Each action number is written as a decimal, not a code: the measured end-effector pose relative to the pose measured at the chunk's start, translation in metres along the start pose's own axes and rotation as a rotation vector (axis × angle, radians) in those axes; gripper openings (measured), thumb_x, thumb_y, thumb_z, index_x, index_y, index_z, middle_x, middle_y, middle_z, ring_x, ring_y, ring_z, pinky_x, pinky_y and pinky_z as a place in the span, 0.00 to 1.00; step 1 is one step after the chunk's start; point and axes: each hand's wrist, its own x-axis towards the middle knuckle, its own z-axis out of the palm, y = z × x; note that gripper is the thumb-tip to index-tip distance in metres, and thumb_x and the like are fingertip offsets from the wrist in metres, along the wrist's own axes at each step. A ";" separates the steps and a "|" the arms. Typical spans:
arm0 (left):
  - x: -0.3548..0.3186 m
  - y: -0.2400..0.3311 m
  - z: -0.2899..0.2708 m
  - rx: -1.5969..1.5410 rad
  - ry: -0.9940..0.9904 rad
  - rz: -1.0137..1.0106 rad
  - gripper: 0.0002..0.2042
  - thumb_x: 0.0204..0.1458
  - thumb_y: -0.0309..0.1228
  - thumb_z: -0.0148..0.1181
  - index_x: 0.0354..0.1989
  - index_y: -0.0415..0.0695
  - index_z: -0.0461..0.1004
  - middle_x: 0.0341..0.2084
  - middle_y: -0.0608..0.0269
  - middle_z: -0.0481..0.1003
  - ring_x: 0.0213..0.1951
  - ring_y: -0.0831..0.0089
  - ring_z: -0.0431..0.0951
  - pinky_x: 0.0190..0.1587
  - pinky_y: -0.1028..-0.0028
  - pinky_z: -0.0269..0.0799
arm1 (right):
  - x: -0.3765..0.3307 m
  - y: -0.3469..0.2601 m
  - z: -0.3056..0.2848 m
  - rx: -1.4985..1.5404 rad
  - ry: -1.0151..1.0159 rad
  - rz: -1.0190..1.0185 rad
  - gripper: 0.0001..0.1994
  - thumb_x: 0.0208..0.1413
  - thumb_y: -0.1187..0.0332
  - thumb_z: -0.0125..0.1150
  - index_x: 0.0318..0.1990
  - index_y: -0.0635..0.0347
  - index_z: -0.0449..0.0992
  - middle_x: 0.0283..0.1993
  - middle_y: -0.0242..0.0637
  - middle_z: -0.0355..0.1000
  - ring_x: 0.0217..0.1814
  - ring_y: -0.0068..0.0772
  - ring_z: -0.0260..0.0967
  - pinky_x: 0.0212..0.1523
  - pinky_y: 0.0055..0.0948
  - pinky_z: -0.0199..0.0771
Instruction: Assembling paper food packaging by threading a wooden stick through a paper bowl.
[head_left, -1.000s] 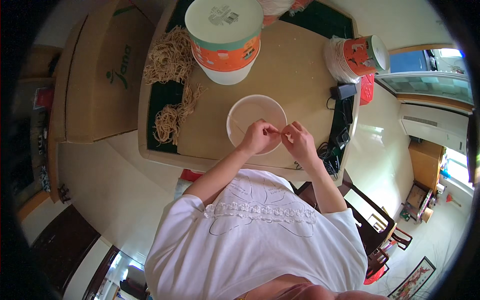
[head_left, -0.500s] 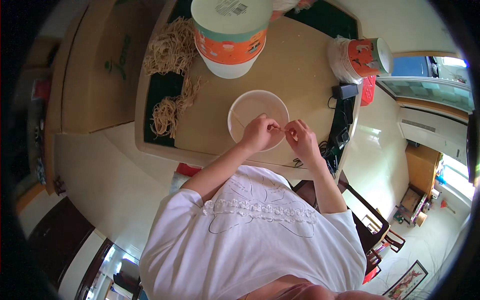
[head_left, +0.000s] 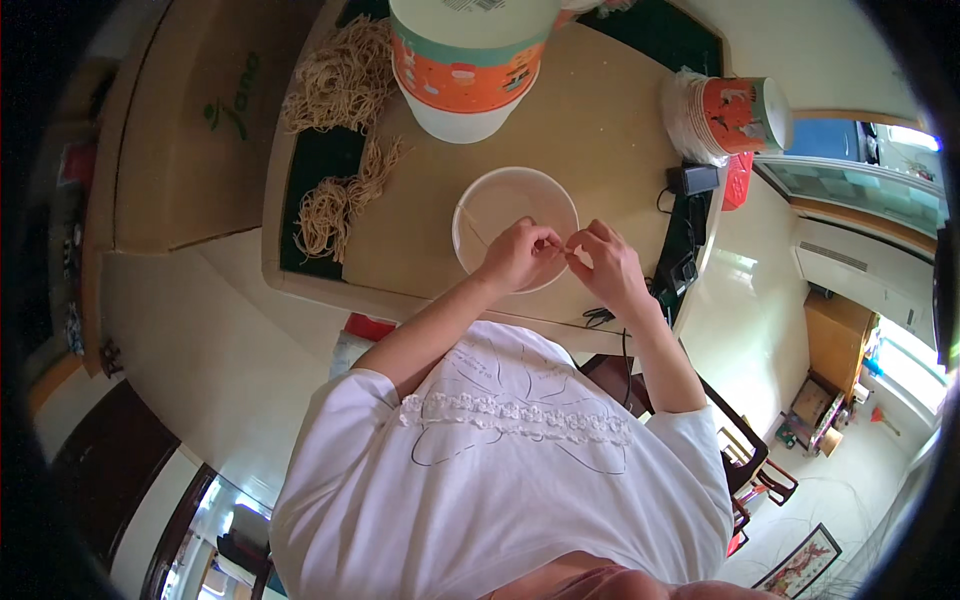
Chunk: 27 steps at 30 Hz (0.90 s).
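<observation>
Both hands pinch at the middle of the frame; the left hand (head_left: pixel 518 255) and the right hand (head_left: pixel 608 262) have fingertips pressed together on something thin between them, seemingly a pale strand (head_left: pixel 562 245), too fine to make out clearly; it sits just over the near rim of the white bowl (head_left: pixel 500 200).

Largest first: the tan table (head_left: pixel 600 120) fills the upper centre; a big orange-and-white tub (head_left: pixel 465 70) stands at the top edge, upright and bulky; the white bowl lies open below it, light by the look of it, likely thin-walled and easy to tip, best steadied by its rim; a thin stick (head_left: pixel 472 226) leans across the bowl's left side, long axis running from upper left to lower right; heaps of tan fibre (head_left: pixel 340 80) lie at the upper left, soft and tangly, likely to snag if grabbed in a bunch; a stack of orange-printed cups (head_left: pixel 730 115) lies tipped on its side at the upper right.

The strand itself looks limp, featherlight and slippery; a fingertip pinch near each end suits it; its long axis runs roughly left to right between the two hands.
</observation>
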 end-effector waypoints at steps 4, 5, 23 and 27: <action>0.001 0.000 0.001 -0.023 -0.012 -0.004 0.05 0.48 0.32 0.62 0.31 0.47 0.79 0.26 0.56 0.72 0.30 0.64 0.77 0.34 0.69 0.72 | 0.002 0.001 0.001 -0.056 -0.050 0.001 0.04 0.46 0.71 0.61 0.32 0.55 0.74 0.34 0.37 0.68 0.40 0.42 0.69 0.39 0.37 0.72; 0.001 0.000 0.001 -0.024 -0.011 -0.006 0.05 0.48 0.32 0.62 0.31 0.47 0.79 0.26 0.56 0.72 0.30 0.64 0.77 0.34 0.69 0.72 | 0.002 0.001 0.001 -0.067 -0.064 0.008 0.04 0.46 0.71 0.61 0.31 0.55 0.74 0.34 0.37 0.68 0.40 0.42 0.69 0.39 0.37 0.72; -0.010 0.006 -0.004 -0.001 0.070 0.131 0.06 0.42 0.25 0.66 0.30 0.45 0.80 0.30 0.60 0.70 0.32 0.66 0.74 0.34 0.72 0.71 | -0.007 0.004 0.012 0.202 0.028 0.125 0.03 0.47 0.75 0.61 0.31 0.61 0.75 0.30 0.38 0.69 0.28 0.33 0.69 0.32 0.27 0.70; -0.009 0.011 0.000 0.089 0.062 0.082 0.06 0.43 0.29 0.67 0.30 0.46 0.82 0.28 0.58 0.71 0.31 0.65 0.75 0.34 0.70 0.72 | -0.009 0.003 0.012 0.230 0.036 0.171 0.04 0.47 0.75 0.61 0.32 0.62 0.75 0.30 0.38 0.69 0.28 0.33 0.68 0.31 0.27 0.70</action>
